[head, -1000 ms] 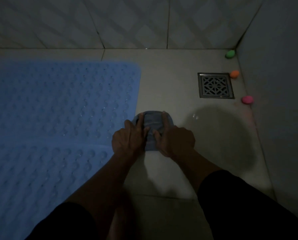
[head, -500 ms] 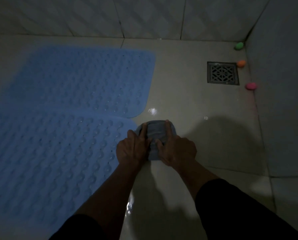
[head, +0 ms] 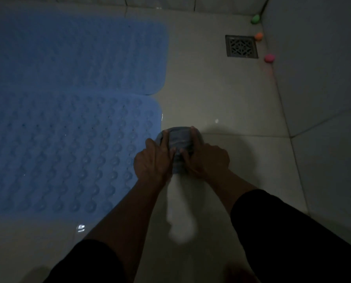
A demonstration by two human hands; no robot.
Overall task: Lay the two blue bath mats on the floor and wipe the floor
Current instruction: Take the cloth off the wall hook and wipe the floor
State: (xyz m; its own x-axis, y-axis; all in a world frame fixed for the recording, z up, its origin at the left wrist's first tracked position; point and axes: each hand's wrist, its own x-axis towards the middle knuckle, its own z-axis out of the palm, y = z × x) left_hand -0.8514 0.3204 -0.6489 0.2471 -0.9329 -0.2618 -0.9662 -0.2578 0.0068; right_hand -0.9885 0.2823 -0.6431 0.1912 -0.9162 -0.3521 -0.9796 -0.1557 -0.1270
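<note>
Two blue bath mats lie flat on the pale tiled floor [head: 221,94]. The far mat [head: 78,58] and the near mat [head: 64,152] lie side by side, the near one's edge just overlapping the far one. A folded grey-blue cloth [head: 179,139] rests on the floor just right of the near mat's corner. My left hand [head: 154,160] and my right hand [head: 206,160] both press down on the cloth, fingers spread over its top. The lower part of the cloth is hidden under my hands.
A square metal floor drain [head: 241,46] sits at the far right. Three small coloured objects lie along the right wall: green [head: 255,19], orange [head: 259,36], pink [head: 269,58]. Tiled walls close in at the back and right. The floor looks wet and shiny.
Both hands have drawn the cloth back toward me across the floor, away from the drain, from beside the far mat to beside the near mat's corner.
</note>
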